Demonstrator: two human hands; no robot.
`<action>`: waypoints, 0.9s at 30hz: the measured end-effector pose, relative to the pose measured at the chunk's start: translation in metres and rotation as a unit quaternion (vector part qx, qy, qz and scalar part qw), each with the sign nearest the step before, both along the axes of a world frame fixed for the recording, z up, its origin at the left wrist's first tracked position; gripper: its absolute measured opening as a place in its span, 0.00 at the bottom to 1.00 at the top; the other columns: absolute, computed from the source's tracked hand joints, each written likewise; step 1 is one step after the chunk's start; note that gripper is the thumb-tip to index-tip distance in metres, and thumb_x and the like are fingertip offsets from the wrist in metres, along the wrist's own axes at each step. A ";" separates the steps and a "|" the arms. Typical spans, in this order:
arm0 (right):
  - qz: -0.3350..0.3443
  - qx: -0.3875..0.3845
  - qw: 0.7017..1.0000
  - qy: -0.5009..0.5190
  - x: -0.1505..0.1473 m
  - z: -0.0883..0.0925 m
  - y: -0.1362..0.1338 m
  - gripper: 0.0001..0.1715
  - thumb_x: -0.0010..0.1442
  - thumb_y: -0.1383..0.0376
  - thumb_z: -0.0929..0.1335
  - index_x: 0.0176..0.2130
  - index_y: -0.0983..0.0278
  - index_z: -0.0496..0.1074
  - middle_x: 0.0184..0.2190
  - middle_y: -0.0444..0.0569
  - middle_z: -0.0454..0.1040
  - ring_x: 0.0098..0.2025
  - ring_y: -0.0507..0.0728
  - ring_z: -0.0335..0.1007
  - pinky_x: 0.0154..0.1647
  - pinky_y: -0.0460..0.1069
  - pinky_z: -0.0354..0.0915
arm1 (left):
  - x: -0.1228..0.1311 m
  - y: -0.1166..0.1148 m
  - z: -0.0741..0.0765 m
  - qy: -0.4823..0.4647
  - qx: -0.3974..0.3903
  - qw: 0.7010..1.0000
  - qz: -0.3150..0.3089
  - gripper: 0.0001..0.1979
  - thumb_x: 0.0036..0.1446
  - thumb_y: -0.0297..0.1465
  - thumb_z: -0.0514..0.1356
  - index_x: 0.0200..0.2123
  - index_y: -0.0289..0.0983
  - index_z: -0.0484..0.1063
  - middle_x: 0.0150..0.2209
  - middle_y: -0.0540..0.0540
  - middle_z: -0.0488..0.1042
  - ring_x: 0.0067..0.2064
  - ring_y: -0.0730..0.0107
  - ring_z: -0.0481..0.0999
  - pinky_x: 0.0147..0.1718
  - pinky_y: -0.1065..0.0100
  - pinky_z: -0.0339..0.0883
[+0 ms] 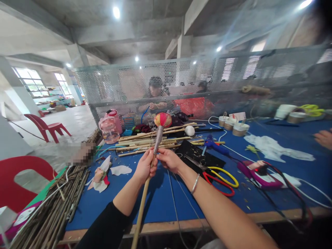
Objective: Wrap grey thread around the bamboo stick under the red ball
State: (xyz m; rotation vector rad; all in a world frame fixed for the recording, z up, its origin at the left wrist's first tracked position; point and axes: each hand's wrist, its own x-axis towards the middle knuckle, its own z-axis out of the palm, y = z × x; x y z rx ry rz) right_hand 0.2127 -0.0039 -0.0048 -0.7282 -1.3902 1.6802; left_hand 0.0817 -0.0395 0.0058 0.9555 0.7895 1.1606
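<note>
My left hand (146,166) is closed around a wooden stick (141,214) that slants up from the table's front edge. A ball covered in red and yellow cloth (164,120) tops the stick, and a grey wrapping (158,139) covers the neck below it. My right hand (169,159) pinches at the lower end of this wrapping, close to the left fingers. From beneath the right hand a thin grey cord (171,192) hangs in two strands over the table edge. The fingertips partly hide where the cord meets the stick.
Scissors (220,176) and a blue glue gun (216,145) lie right on the blue table (103,207). Sticks (145,141), a white ball (190,130) and cloth scraps (100,178) lie around. Branches (64,200) are heaped left. A co-worker's hand (324,138) shows far right.
</note>
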 end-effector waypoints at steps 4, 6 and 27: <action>-0.017 0.015 0.999 -0.029 0.000 0.002 0.001 0.19 0.47 0.61 0.69 0.40 0.67 0.71 0.10 0.34 0.55 0.10 0.43 0.40 0.10 0.42 0.38 | 0.000 0.002 -0.006 0.100 0.067 0.991 0.055 0.29 0.40 0.40 0.67 0.44 0.39 0.58 0.15 0.61 0.60 0.11 0.82 0.55 0.10 0.79 0.46; -0.023 0.019 0.999 -0.029 0.001 0.003 0.002 0.17 0.48 0.61 0.69 0.39 0.67 0.71 0.11 0.34 0.54 0.11 0.43 0.40 0.11 0.43 0.38 | -0.003 0.005 -0.008 0.154 0.076 0.981 0.086 0.23 0.38 0.37 0.68 0.34 0.37 0.61 0.15 0.60 0.59 0.13 0.83 0.56 0.13 0.78 0.47; -0.039 0.008 0.999 -0.032 0.006 0.003 0.008 0.17 0.48 0.56 0.71 0.33 0.66 0.69 0.10 0.34 0.52 0.11 0.44 0.38 0.11 0.43 0.34 | -0.012 0.007 -0.004 0.254 0.103 0.960 0.049 0.19 0.38 0.42 0.67 0.22 0.34 0.65 0.15 0.54 0.65 0.16 0.80 0.61 0.16 0.76 0.51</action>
